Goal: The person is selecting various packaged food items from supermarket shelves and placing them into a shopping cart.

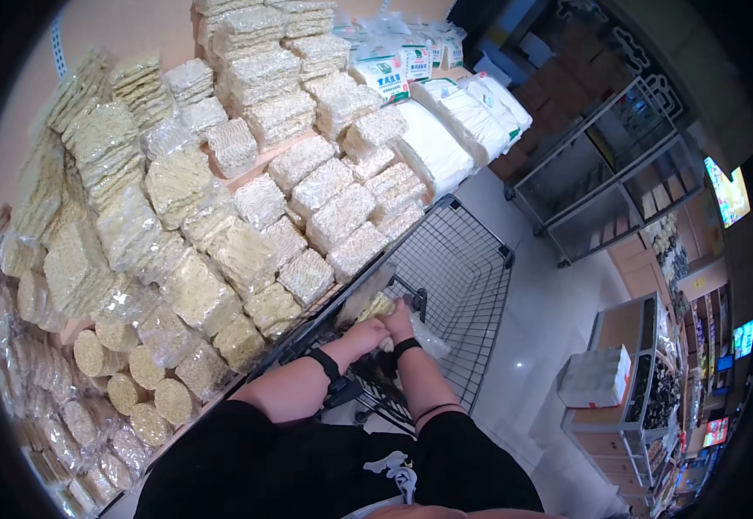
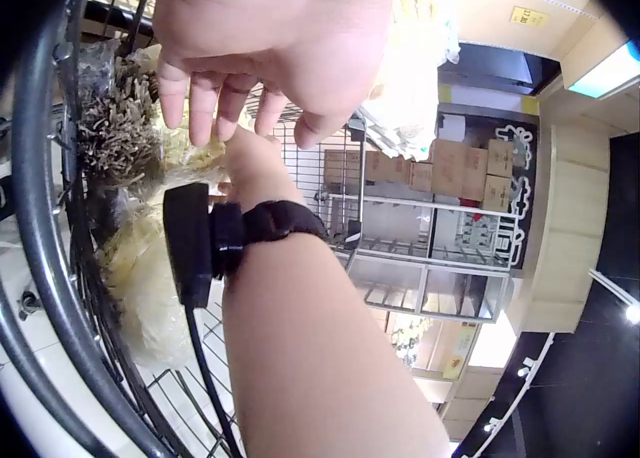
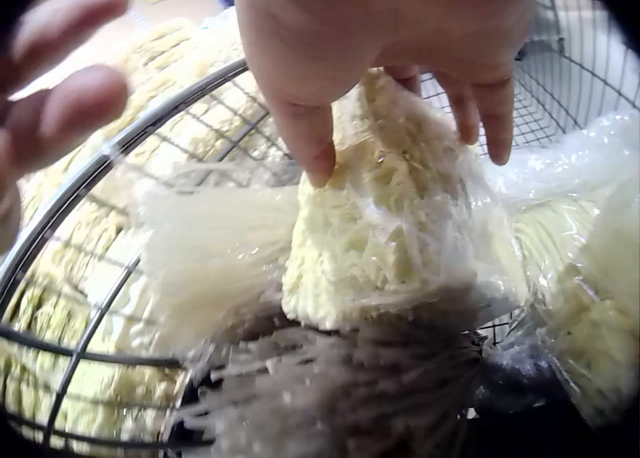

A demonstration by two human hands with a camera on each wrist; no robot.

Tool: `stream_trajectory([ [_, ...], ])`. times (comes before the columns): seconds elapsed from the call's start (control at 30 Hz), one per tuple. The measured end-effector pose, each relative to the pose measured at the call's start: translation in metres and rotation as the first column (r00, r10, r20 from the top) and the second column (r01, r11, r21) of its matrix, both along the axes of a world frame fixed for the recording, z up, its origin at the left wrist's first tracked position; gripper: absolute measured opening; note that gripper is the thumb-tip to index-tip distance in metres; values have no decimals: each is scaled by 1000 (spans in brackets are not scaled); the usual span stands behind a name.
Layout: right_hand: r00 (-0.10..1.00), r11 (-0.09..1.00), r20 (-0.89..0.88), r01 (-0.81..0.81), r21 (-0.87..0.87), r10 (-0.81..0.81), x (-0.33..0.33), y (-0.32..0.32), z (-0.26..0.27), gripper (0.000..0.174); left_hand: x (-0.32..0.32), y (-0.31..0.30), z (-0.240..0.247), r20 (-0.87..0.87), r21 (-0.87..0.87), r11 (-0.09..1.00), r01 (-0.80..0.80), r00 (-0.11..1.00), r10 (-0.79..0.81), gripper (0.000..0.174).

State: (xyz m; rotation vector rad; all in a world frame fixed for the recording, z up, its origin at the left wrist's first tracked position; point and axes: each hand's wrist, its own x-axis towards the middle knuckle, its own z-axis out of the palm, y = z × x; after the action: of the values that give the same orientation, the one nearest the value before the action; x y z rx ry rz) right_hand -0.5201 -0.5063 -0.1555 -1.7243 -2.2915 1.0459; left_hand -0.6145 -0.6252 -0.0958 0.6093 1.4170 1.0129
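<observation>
My right hand (image 3: 390, 38) grips the top of a clear-wrapped pack of pale yellow dried noodles (image 3: 390, 218), thumb on the near side and fingers beyond it. The pack stands tilted inside the shopping cart (image 1: 472, 259), against a bundle of translucent noodles (image 3: 215, 248) and above a bundle of dark grey-brown noodles (image 3: 330, 388). My left hand (image 2: 275, 48) hangs over the cart beside the right one, its fingers loosely bent with nothing in them. More pale yellow noodles in a bag (image 3: 580, 278) lie to the right in the right wrist view.
Stacked packs of dried noodles (image 1: 195, 186) cover a display along the cart's left side, with round noodle cakes (image 1: 147, 368) nearer me. White packages (image 1: 433, 143) lie beyond them. A metal rack (image 1: 610, 173) stands across the tiled floor (image 1: 515, 346). A counter (image 1: 610, 432) is at the right.
</observation>
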Motion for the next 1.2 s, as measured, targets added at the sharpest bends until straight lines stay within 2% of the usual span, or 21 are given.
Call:
stream_trajectory([
  [0.1, 997, 992, -73, 9, 127, 0, 14, -15, -15, 76, 3, 3, -6, 46, 34, 999, -11, 999, 9, 20],
  [0.13, 993, 992, -111, -25, 125, 39, 20, -11, -25, 85, 1, 3, -2, 50, -9, 998, 58, 997, -57, 20],
  [0.17, 993, 992, -110, -22, 127, 36, 24, -6, -35, 85, 1, 2, 2, 55, -53, 991, 125, 991, -123, 24],
  [0.23, 964, 995, -253, 93, 38, -80, 22, -6, -36, 97, 1, 1, 7, 47, -74, 987, 141, 989, -138, 24],
  [0.37, 970, 995, -227, 95, 15, -89, 17, -7, -28, 103, 0, 3, -7, 72, -80, 985, 151, 987, -145, 27],
  [0.47, 965, 997, -252, 56, -54, -68, 32, -1, -25, 100, 2, -2, 19, -4, -19, 998, 63, 998, -63, 21],
  [0.53, 944, 988, -329, 30, 148, 21, 54, 6, 2, 95, 1, -1, 16, 10, -23, 996, 87, 996, -87, 22],
  [0.57, 968, 991, -247, 71, 112, -41, 66, 7, 26, 92, -1, 0, 15, 28, -30, 994, 106, 994, -105, 22],
  [0.6, 958, 988, -284, 67, 141, -24, 82, 8, 46, 89, -3, 0, 19, 40, -23, 993, 118, 992, -117, 22],
  [0.67, 912, 990, -402, 119, 73, -80, 122, 2, 86, 86, -3, 0, 22, 50, -12, 995, 104, 993, -103, 22],
  [0.7, 919, 978, -377, 173, 117, -117, 140, -12, 117, 85, -4, 0, 21, 60, -13, 995, 99, 993, -98, 23],
  [0.73, 915, 970, -382, 199, 141, -132, 164, -19, 132, 84, -7, 5, 7, 18, -18, 981, 193, 981, -193, 33],
  [0.77, 866, 955, -461, 273, 114, -192, 189, -26, 137, 82, -8, 4, 8, 5, -5, 984, 179, 984, -179, 33],
  [0.87, 889, 920, -402, 325, 217, -219, 246, -83, 174, 73, -5, 6, 8, -7, 34, 989, 147, 989, -147, 31],
  [0.93, 963, 924, -240, 202, 325, -126, 282, -123, 168, 72, -2, 4, 11, -25, 39, 988, 147, 989, -146, 32],
  [0.97, 983, 951, -153, 143, 276, -103, 283, -151, 183, 66, -3, 3, 12, -37, 34, 986, 165, 986, -164, 32],
  [1.0, 997, 925, -32, 72, 373, -65, 298, -170, 163, 53, -3, 1, 13, -53, 42, 991, 130, 990, -128, 32],
  [1.03, 996, 983, 60, -68, 169, 58, 307, -180, 162, 65, -2, 2, 13, -32, 46, 990, 131, 991, -129, 32],
  [1.1, 992, 980, 63, -120, 159, 111, 294, -175, 162, 62, 1, 6, 16, -13, 57, 992, 112, 994, -111, 31],
  [1.17, 986, 981, 86, -155, 117, 145, 284, -180, 166, 56, 2, 11, 18, 1, 256, 966, -30, 1000, 30, 27],
  [1.2, 983, 981, 94, -165, 99, 156, 278, -183, 168, 53, -3, 13, 30, -65, 291, 957, 1, 998, 19, 28],
])
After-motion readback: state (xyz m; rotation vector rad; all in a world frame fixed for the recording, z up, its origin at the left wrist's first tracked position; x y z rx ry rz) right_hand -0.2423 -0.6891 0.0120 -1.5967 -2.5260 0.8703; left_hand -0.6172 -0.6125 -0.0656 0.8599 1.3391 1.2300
